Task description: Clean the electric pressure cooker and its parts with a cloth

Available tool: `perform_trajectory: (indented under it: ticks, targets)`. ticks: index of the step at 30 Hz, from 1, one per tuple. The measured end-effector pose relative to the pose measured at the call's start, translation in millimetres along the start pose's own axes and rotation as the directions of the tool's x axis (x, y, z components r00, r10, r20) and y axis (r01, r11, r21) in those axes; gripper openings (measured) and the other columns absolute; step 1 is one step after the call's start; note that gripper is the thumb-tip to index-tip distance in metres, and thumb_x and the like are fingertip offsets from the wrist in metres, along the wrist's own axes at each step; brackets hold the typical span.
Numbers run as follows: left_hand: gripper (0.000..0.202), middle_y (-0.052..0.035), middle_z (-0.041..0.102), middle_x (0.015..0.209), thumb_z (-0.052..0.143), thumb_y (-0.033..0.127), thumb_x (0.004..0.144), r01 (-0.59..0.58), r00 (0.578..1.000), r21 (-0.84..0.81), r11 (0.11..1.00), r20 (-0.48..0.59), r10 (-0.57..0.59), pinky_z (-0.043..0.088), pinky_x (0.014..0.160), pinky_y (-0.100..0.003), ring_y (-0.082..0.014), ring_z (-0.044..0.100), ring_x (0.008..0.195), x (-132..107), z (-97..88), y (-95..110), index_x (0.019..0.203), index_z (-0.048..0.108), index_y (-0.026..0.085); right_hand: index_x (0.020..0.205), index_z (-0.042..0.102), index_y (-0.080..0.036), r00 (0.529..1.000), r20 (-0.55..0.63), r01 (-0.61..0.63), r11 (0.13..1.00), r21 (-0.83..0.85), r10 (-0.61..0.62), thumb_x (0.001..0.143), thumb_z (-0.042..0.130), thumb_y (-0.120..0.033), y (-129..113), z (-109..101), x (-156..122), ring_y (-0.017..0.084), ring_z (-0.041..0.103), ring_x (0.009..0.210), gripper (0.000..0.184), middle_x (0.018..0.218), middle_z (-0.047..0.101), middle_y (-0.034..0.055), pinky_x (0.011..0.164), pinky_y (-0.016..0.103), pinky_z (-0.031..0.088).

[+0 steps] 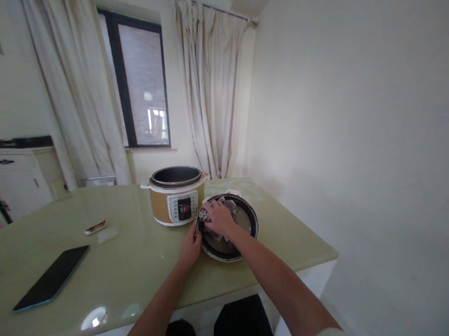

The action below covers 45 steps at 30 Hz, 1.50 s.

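Observation:
A round pressure cooker lid (240, 224) lies with its underside up on the table, its dark rim and pale metal inside showing. My left hand (191, 246) grips the lid's left edge, thumb over the rim, with the other fingers mostly hidden. Inside the lid, my right hand (220, 218) presses a crumpled grey and white patterned cloth (230, 205) against the inner left side. Beside the lid on the left stands the white and gold electric pressure cooker (162, 202), uncovered, its dark inner pot (177, 175) visible and its control panel facing me.
The glossy green table (129, 263) ends in a corner at the right, near the white wall. A dark tablet (53, 278) lies front left. Farther back is a small white and brown item (95, 227). Curtains (209, 87) and a window stand behind.

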<state>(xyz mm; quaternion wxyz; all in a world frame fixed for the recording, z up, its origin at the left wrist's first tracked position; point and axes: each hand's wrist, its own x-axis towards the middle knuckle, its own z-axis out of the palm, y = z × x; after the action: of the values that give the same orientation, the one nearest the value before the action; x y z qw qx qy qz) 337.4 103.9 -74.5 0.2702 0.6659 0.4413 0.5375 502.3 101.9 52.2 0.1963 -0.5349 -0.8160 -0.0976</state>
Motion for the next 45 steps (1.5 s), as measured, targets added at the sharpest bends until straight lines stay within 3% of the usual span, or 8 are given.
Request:
perform_trajectory:
  ticks: [4, 8, 13, 18, 25, 31, 37, 45]
  targets:
    - [0.055, -0.0145, 0.061, 0.154, 0.046, 0.027, 0.098, 0.02, 0.999, -0.02, 1.0, -0.039, -0.021, 0.039, 0.127, -0.048, -0.0276, 0.055, 0.146, 0, 0.4, -1, 0.152, 0.055, 0.015, 0.135, 0.062, -0.02, 0.986, 0.055, 0.151, 0.983, 0.105, -0.158, 0.08, 0.08, -0.039, -6, 7, -19, 0.031, 0.06, 0.115, 0.06, 0.123, 0.068, 0.0113, 0.104, 0.043, 0.048]
    - [0.055, -0.0135, 0.059, 0.156, 0.044, 0.027, 0.1, -0.008, 0.999, -0.037, 0.999, -0.031, 0.007, 0.036, 0.129, -0.048, -0.0264, 0.053, 0.148, 0, 2.8, 6, 0.153, 0.054, 0.016, 0.13, 0.069, -0.022, 0.932, 0.218, 0.259, 0.953, 0.16, -0.29, 0.077, 0.083, -0.043, 22, -13, -57, 0.03, 0.063, 0.111, 0.059, 0.119, 0.07, 0.0095, 0.1, 0.04, 0.05]
    - [0.057, -0.0115, 0.059, 0.157, 0.044, 0.027, 0.1, -0.01, 1.0, -0.054, 0.998, -0.008, 0.01, 0.036, 0.129, -0.046, -0.0251, 0.053, 0.148, 0, 3.7, 10, 0.156, 0.052, 0.018, 0.13, 0.072, -0.025, 0.934, 0.333, 0.131, 0.991, 0.02, -0.13, 0.078, 0.082, -0.044, 55, -45, -67, 0.033, 0.065, 0.11, 0.056, 0.12, 0.07, 0.0117, 0.093, 0.041, 0.053]
    - [0.056, -0.013, 0.06, 0.156, 0.047, 0.028, 0.098, 0.019, 1.0, -0.049, 0.999, -0.005, -0.019, 0.036, 0.128, -0.048, -0.0277, 0.052, 0.148, 0, 3.9, 4, 0.153, 0.056, 0.017, 0.135, 0.067, -0.023, 0.98, 0.198, 0.032, 0.988, -0.15, -0.002, 0.086, 0.075, -0.043, 37, -34, -34, 0.036, 0.061, 0.121, 0.054, 0.128, 0.066, 0.017, 0.095, 0.044, 0.053]
    - [0.056, -0.0154, 0.062, 0.153, 0.048, 0.027, 0.097, 0.055, 0.998, -0.034, 0.998, -0.019, -0.055, 0.037, 0.127, -0.051, -0.0294, 0.054, 0.147, -1, 2.6, -5, 0.151, 0.056, 0.015, 0.129, 0.067, -0.02, 0.991, 0.074, 0.113, 0.993, -0.024, -0.111, 0.084, 0.076, -0.046, -11, -1, -10, 0.033, 0.061, 0.115, 0.053, 0.12, 0.068, 0.0139, 0.1, 0.043, 0.051]
    - [0.054, -0.012, 0.059, 0.157, 0.043, 0.03, 0.101, -0.024, 1.0, -0.057, 0.998, -0.001, 0.024, 0.033, 0.13, -0.047, -0.0259, 0.05, 0.15, -1, 3.3, 3, 0.153, 0.054, 0.018, 0.125, 0.071, -0.02, 0.94, 0.209, 0.25, 0.961, 0.117, -0.27, 0.08, 0.081, -0.045, 15, -15, -53, 0.029, 0.066, 0.108, 0.052, 0.114, 0.073, 0.0105, 0.101, 0.041, 0.051]
    - [0.056, -0.0122, 0.057, 0.158, 0.04, 0.032, 0.103, -0.013, 1.0, -0.054, 0.998, -0.002, 0.013, 0.034, 0.13, -0.047, -0.0249, 0.05, 0.15, 0, 5.9, 5, 0.156, 0.051, 0.018, 0.127, 0.072, -0.023, 0.959, 0.255, 0.123, 0.992, 0.013, -0.123, 0.083, 0.077, -0.048, 50, -41, -71, 0.031, 0.065, 0.115, 0.051, 0.119, 0.072, 0.011, 0.098, 0.041, 0.052]
    - [0.058, -0.0101, 0.053, 0.163, 0.043, 0.034, 0.103, 0.002, 1.0, -0.096, 0.995, 0.026, 0.001, 0.029, 0.132, -0.046, -0.0235, 0.043, 0.155, -1, 2.7, 3, 0.159, 0.048, 0.019, 0.135, 0.064, -0.024, 0.999, 0.02, -0.038, 0.995, -0.093, 0.04, 0.088, 0.072, -0.049, 25, -26, -36, 0.032, 0.06, 0.121, 0.053, 0.137, 0.062, 0.0126, 0.099, 0.04, 0.052]
